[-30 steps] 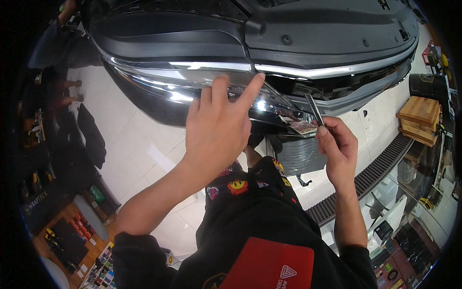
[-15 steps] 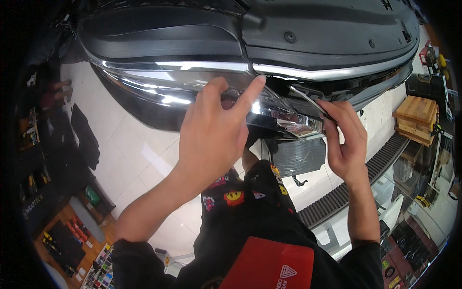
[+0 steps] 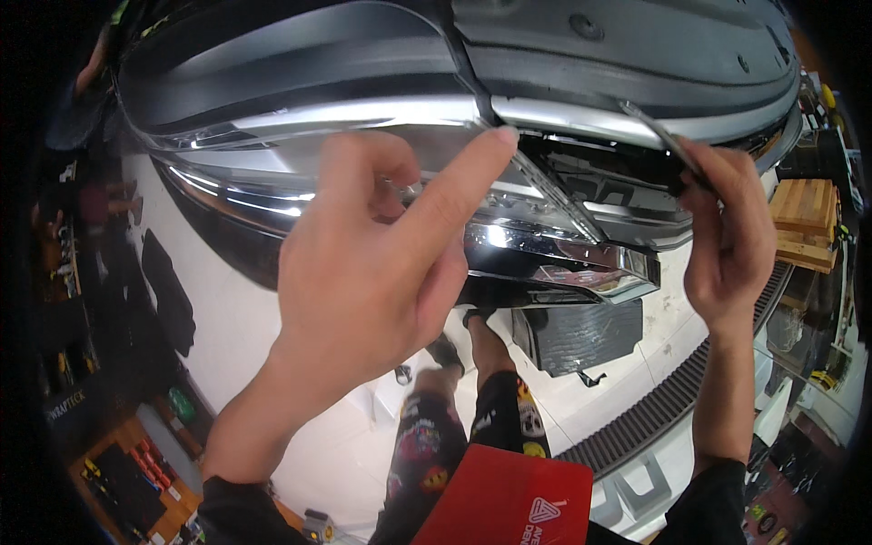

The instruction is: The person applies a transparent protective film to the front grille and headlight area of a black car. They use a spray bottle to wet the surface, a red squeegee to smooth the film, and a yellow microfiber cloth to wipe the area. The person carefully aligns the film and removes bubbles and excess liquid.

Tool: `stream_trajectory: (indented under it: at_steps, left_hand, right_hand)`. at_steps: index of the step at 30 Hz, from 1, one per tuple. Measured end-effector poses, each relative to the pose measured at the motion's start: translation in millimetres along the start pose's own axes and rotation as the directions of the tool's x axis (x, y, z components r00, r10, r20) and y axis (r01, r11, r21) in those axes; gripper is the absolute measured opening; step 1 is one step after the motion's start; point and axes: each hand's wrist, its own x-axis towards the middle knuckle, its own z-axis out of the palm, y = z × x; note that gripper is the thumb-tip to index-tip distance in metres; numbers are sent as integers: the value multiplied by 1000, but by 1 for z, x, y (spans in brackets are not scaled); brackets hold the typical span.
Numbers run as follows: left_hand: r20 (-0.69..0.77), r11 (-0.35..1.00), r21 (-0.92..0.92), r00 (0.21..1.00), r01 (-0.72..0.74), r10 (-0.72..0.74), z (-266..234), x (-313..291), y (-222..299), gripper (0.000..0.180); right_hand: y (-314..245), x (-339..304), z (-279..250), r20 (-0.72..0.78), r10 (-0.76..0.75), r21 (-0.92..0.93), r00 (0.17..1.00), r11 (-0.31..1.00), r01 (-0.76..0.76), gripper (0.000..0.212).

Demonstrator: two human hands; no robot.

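Observation:
My left hand point(image 3: 372, 236) is over the headlight point(image 3: 272, 154) at the front of a dark car. Its thumb stretches up and right, with the tip at the seam where the headlight meets the black grille point(image 3: 618, 182). The forefinger is bent and apart from the thumb; the other fingers are mostly hidden. No held thing shows in this hand. Farther right, my right hand point(image 3: 731, 218) grips a slim silver cutter knife point(image 3: 658, 129) like a pen. The knife's tip points up and left, over the bright trim point(image 3: 581, 118) above the grille.
The black engine-bay cover point(image 3: 618, 54) lies beyond the trim. Below the chrome bumper piece point(image 3: 590, 268), a dark flat panel point(image 3: 581, 336) lies on the pale floor. Wooden boxes point(image 3: 804, 218) stand at the right. A red flat panel point(image 3: 509, 500) hangs at my front.
My right hand has moved right with the knife, away from the headlight's corner. My left thumb stays near the seam. The whole view has shifted, and the car's front looks closer.

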Motion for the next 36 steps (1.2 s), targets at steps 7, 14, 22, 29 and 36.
stream_trajectory:
  at_steps: [7, 14, 22, 29, 36]
  left_hand:
    - [-173, 959, 176, 953, -220, 250, 17, -4, -13, 63]
    - [-218, 906, 280, 899, -316, 381, 26, -4, -26, 60]
    - [-266, 909, 237, 877, -344, 401, 29, -6, -41, 54]
    - [-264, 926, 162, 890, -340, 373, 28, -5, -37, 54]
    - [-323, 937, 104, 880, -333, 348, 25, 0, -32, 48]
  right_hand:
    - [16, -22, 14, -144, -42, -28, 989, 999, 38, 31]
    - [27, -32, 19, -170, -50, -109, 984, 994, 31, 33]
    - [15, -25, 21, -127, -93, -112, 988, 991, 79, 32]
    - [19, -25, 14, -79, -120, -100, 990, 989, 112, 31]
    - [19, -20, 15, -146, -135, -50, 980, 990, 128, 28]
